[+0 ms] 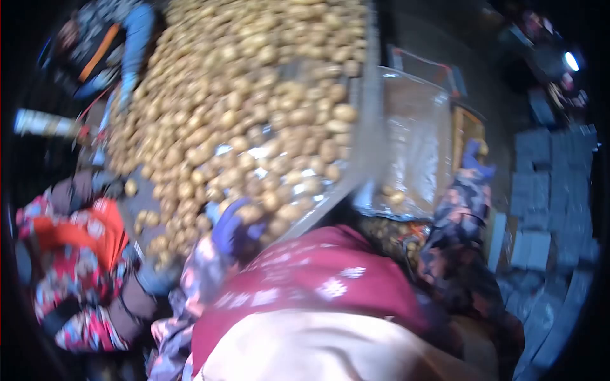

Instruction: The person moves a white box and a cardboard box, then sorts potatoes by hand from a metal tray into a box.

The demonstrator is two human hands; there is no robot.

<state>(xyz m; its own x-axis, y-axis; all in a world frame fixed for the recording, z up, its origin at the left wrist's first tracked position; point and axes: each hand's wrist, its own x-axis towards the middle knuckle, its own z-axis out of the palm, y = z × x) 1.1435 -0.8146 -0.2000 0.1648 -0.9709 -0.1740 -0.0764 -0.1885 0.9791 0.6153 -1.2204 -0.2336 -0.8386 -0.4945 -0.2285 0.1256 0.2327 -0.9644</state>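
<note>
A large heap of potatoes (pixel 254 95) covers the table, with its metal rim (pixel 318 213) in front of my body. My left hand (pixel 232 230), in a purple glove, is at the heap's near edge, its fingers bent round a potato (pixel 250 214). My right hand (pixel 476 162), also purple-gloved, is stretched out to the right over a wooden crate (pixel 467 133), with a yellowish potato (pixel 483 147) against its fingers. Motion blur softens both hands.
A plastic-lined crate (pixel 413 133) with a few potatoes stands right of the table. More potatoes lie in a container (pixel 387 235) below it. Stacked boxes (pixel 549 184) fill the far right. Two co-workers (pixel 82 267) (pixel 105 51) are along the left side.
</note>
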